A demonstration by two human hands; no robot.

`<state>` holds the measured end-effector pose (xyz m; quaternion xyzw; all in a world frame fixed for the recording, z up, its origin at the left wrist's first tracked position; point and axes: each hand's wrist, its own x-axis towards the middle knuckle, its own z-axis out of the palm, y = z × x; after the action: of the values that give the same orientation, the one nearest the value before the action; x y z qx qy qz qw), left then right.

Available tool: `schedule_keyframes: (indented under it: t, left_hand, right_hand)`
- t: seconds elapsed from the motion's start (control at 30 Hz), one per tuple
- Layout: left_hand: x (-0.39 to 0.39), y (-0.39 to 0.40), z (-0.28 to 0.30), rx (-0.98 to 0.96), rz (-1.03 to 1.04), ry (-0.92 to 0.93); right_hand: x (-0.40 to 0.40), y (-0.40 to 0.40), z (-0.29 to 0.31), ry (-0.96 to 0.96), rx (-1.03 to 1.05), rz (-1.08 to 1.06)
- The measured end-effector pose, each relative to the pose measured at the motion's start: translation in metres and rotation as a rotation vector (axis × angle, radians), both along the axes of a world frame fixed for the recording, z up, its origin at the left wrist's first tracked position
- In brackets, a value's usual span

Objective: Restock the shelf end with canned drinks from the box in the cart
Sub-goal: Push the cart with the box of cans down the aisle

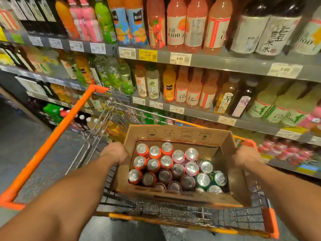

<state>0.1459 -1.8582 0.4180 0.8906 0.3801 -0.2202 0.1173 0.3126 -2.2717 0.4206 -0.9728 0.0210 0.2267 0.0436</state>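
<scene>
Showing an early stage of restocking, the head view has the box sitting in the cart, packed with cans standing upright in rows. None appears taken out yet, so shelving seems wholly ahead. Left hand grips the box's left wall. Right hand is at its right wall; the fingers of both are hidden, so their spread cannot be told. Shelves behind hold bottles.
</scene>
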Motion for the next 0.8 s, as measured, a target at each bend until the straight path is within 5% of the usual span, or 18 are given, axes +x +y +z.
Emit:
schedule_keyframes:
  t: [0.33,0.8]
  left_hand:
    - [0.018,-0.022,-0.075,0.029,0.019,0.021]
    - [0.022,-0.019,-0.103,0.049,0.044,0.06]
  right_hand:
    - [0.001,-0.014,-0.059,-0.018,-0.014,-0.053]
    - [0.0,0.003,-0.053,0.031,-0.014,-0.069]
